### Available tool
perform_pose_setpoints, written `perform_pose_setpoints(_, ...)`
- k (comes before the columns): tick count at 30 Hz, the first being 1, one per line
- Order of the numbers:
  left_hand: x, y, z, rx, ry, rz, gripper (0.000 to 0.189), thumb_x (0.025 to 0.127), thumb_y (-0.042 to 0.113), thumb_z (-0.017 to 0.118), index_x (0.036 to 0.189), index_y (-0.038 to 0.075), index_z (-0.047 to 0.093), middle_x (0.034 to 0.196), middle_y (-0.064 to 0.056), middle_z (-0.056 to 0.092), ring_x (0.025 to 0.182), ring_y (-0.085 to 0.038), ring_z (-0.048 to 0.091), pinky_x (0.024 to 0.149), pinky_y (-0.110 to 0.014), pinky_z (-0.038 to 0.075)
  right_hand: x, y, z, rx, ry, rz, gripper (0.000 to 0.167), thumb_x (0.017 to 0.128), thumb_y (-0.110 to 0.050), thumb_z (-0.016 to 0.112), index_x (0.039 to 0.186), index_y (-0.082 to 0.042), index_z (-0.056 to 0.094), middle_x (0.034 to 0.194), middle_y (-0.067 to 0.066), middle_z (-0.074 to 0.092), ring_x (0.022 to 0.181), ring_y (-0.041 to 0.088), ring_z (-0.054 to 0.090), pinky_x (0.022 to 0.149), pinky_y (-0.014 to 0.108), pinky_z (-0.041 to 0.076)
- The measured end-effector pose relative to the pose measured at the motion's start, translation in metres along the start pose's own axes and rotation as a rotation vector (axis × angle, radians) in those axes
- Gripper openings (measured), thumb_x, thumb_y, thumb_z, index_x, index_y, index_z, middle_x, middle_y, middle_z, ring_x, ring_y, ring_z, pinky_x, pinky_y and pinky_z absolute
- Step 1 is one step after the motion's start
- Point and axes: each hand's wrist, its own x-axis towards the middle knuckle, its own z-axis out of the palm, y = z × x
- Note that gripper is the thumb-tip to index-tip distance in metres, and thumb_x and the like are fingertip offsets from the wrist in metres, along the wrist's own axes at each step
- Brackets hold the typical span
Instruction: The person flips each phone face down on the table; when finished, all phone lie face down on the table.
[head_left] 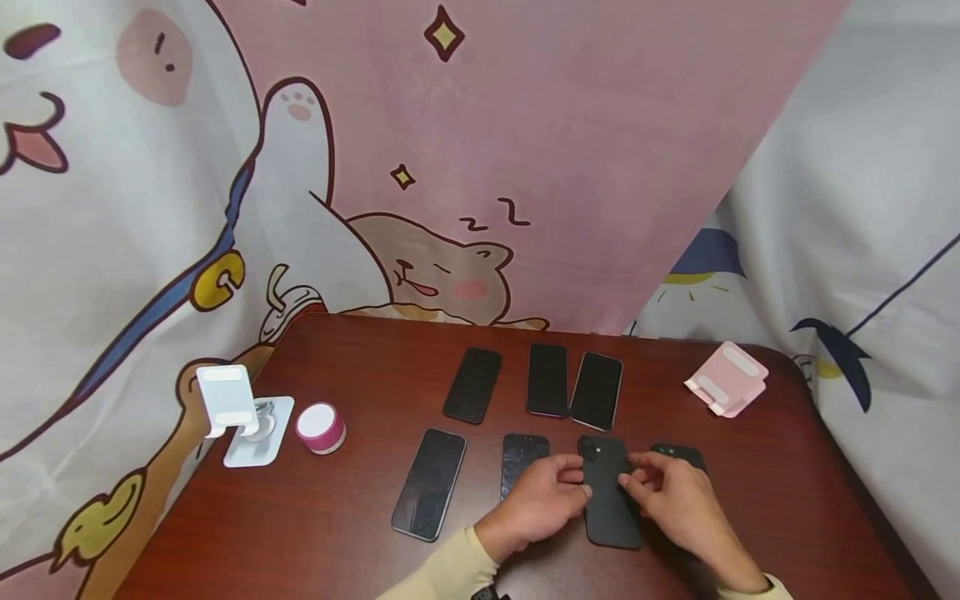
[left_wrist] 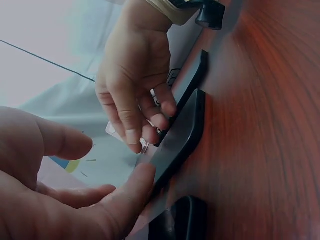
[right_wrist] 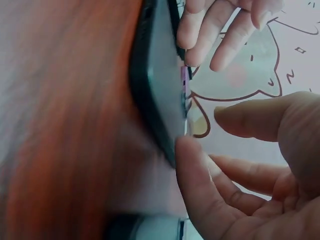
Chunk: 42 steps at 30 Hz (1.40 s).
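Observation:
A dark phone (head_left: 611,500) lies back up on the table, its camera bump at the top left corner. My left hand (head_left: 538,498) is at its left edge, fingers loosely bent. On the opposite edge, the right hand (head_left: 675,498) has its fingertips right at the phone's side. The right wrist view shows one finger of the right hand (right_wrist: 240,185) against the rim of the dark phone (right_wrist: 162,75). Partly under the left hand is a face-up phone (head_left: 522,454). Another dark phone (head_left: 681,452), camera side up, is mostly covered by the right hand.
A face-up phone (head_left: 429,485) lies left of the hands. Farther back are three black phones, among them one slanted phone (head_left: 472,385). A white phone stand (head_left: 258,442) and a pink round tub (head_left: 321,428) are at left, a pink stand (head_left: 727,379) at back right.

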Motion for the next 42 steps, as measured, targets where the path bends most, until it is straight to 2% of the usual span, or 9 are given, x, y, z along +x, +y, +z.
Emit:
perform_pose_setpoints(4, -0.004, 0.000, -0.010, 0.009, 0.013, 0.022, 0.048, 0.099, 0.012, 0.067, 0.142, -0.005, 0.059, 0.129, -0.019, 0.070, 0.112, -0.018, 0.071, 0.088, -0.028, 0.060, 0.004, -0.009, 0.002, -0.061, 0.044, -0.058, 0.036, 0.092, -0.026, 0.083, 0.120, -0.004, 0.077, 0.088, -0.001, 0.075, 0.073, 0.005, 0.069, 0.062, 0.022, 0.052)
perform_pose_setpoints(10, -0.011, -0.003, -0.031, 0.107, 0.104, 0.049, 0.043, 0.102, 0.022, 0.069, 0.139, 0.001, 0.063, 0.122, -0.010, 0.073, 0.108, -0.015, 0.071, 0.090, -0.027, 0.059, 0.009, -0.025, 0.014, 0.001, 0.011, -0.077, 0.033, 0.094, -0.027, 0.081, 0.120, -0.006, 0.077, 0.093, -0.001, 0.077, 0.077, 0.005, 0.071, 0.065, 0.022, 0.054)
perform_pose_setpoints(13, -0.015, -0.006, -0.042, 0.159, 0.157, 0.067, 0.042, 0.102, 0.025, 0.070, 0.137, 0.002, 0.065, 0.118, -0.007, 0.074, 0.106, -0.017, 0.072, 0.089, -0.030, 0.059, 0.011, -0.032, 0.022, 0.040, -0.011, -0.083, 0.033, 0.095, -0.025, 0.080, 0.121, -0.005, 0.077, 0.094, 0.000, 0.077, 0.077, 0.005, 0.071, 0.065, 0.022, 0.054)
perform_pose_setpoints(21, -0.026, -0.013, -0.066, 0.258, 0.266, 0.062, 0.043, 0.097, 0.017, 0.076, 0.136, 0.001, 0.065, 0.126, -0.016, 0.070, 0.113, -0.029, 0.069, 0.095, -0.047, 0.058, 0.014, -0.047, 0.042, 0.122, -0.067, -0.094, 0.032, 0.094, -0.021, 0.081, 0.122, -0.008, 0.076, 0.104, 0.002, 0.078, 0.081, 0.006, 0.073, 0.062, 0.022, 0.056)
perform_pose_setpoints(27, -0.031, -0.016, -0.073, 0.247, 0.256, 0.027, 0.048, 0.095, 0.015, 0.078, 0.138, 0.000, 0.063, 0.131, -0.019, 0.068, 0.117, -0.033, 0.070, 0.098, -0.052, 0.058, 0.010, -0.055, 0.053, 0.190, -0.123, -0.058, 0.038, 0.092, -0.021, 0.083, 0.127, -0.008, 0.073, 0.114, 0.006, 0.078, 0.084, 0.007, 0.073, 0.058, 0.025, 0.056)
perform_pose_setpoints(29, -0.031, -0.016, -0.073, 0.235, 0.245, 0.017, 0.049, 0.095, 0.015, 0.078, 0.139, -0.001, 0.062, 0.132, -0.021, 0.068, 0.118, -0.034, 0.070, 0.099, -0.053, 0.058, 0.009, -0.057, 0.056, 0.216, -0.145, -0.046, 0.042, 0.092, -0.021, 0.083, 0.130, -0.007, 0.072, 0.112, 0.006, 0.078, 0.081, 0.008, 0.072, 0.057, 0.025, 0.056)
perform_pose_setpoints(34, -0.030, -0.016, -0.075, 0.196, 0.235, 0.007, 0.050, 0.096, 0.013, 0.076, 0.140, -0.003, 0.060, 0.133, -0.023, 0.068, 0.119, -0.037, 0.069, 0.101, -0.054, 0.057, 0.006, -0.061, 0.062, 0.257, -0.157, -0.030, 0.050, 0.089, -0.020, 0.085, 0.134, -0.006, 0.070, 0.109, 0.007, 0.076, 0.087, 0.011, 0.071, 0.058, 0.026, 0.056)
perform_pose_setpoints(36, -0.029, -0.017, -0.075, 0.180, 0.238, 0.007, 0.050, 0.096, 0.012, 0.076, 0.141, -0.004, 0.060, 0.133, -0.024, 0.068, 0.119, -0.037, 0.069, 0.100, -0.054, 0.057, 0.005, -0.062, 0.063, 0.275, -0.159, -0.025, 0.051, 0.088, -0.019, 0.086, 0.134, -0.006, 0.069, 0.110, 0.008, 0.075, 0.093, 0.012, 0.070, 0.060, 0.025, 0.058)
perform_pose_setpoints(42, -0.029, -0.018, -0.077, 0.112, 0.244, 0.011, 0.049, 0.097, 0.008, 0.074, 0.141, -0.007, 0.058, 0.131, -0.025, 0.067, 0.119, -0.035, 0.069, 0.098, -0.048, 0.060, 0.003, -0.062, 0.065, 0.323, -0.163, -0.021, 0.052, 0.089, -0.016, 0.085, 0.136, -0.004, 0.068, 0.110, 0.010, 0.075, 0.097, 0.015, 0.072, 0.064, 0.024, 0.060)
